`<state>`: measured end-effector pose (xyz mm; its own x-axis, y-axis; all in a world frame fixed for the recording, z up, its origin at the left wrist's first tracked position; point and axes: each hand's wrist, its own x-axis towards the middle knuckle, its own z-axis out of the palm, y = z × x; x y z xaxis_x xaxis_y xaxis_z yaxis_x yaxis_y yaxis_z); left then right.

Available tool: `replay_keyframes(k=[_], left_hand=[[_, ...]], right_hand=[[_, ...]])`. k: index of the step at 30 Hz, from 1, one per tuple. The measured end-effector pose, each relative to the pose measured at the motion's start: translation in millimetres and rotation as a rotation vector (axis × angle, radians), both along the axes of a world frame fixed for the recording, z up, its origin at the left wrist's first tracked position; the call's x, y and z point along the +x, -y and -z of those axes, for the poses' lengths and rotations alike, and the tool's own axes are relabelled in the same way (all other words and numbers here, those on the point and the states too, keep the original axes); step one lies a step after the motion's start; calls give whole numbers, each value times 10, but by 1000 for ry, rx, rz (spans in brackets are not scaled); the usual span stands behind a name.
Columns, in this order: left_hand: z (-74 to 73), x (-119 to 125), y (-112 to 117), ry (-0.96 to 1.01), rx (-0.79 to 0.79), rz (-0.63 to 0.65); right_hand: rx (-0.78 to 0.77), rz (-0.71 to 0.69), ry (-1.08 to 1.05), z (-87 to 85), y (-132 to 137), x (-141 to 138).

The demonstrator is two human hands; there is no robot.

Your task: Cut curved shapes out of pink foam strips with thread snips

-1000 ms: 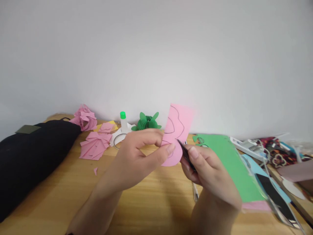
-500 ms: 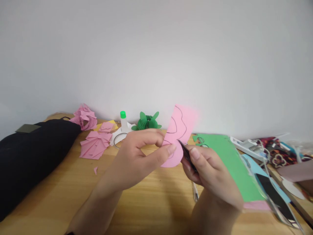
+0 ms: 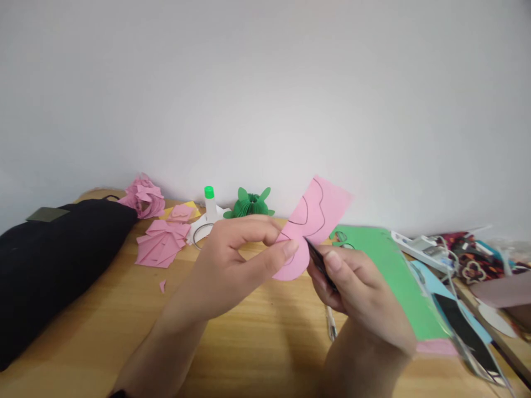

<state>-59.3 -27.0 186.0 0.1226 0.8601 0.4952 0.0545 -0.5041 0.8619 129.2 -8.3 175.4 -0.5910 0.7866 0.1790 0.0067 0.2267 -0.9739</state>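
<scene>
My left hand (image 3: 236, 265) pinches a pink paper piece (image 3: 315, 221) with black curved lines drawn on it, holding it up over the wooden table (image 3: 249, 342). My right hand (image 3: 357, 293) is closed round dark scissors (image 3: 318, 261), whose blades meet the paper's edge near its rounded lower part. The paper leans up and to the right.
A black bag (image 3: 50, 254) lies at the left. Pink paper scraps (image 3: 161, 243), a green-capped glue bottle (image 3: 209, 204) and a green paper ornament (image 3: 249, 203) sit at the back. Green sheets (image 3: 394, 282), a pen (image 3: 331, 323) and clutter lie at the right.
The pink paper has turned clockwise, its top swinging to the right, while the scissors stay at its edge. Both hands remain almost in place.
</scene>
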Motion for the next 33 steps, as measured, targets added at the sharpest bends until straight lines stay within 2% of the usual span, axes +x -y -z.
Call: replay_keyframes(k=[33], left_hand=[[13,-17,2,16,-10,-6]], right_hand=[[-26,14,33,0,3,-2]])
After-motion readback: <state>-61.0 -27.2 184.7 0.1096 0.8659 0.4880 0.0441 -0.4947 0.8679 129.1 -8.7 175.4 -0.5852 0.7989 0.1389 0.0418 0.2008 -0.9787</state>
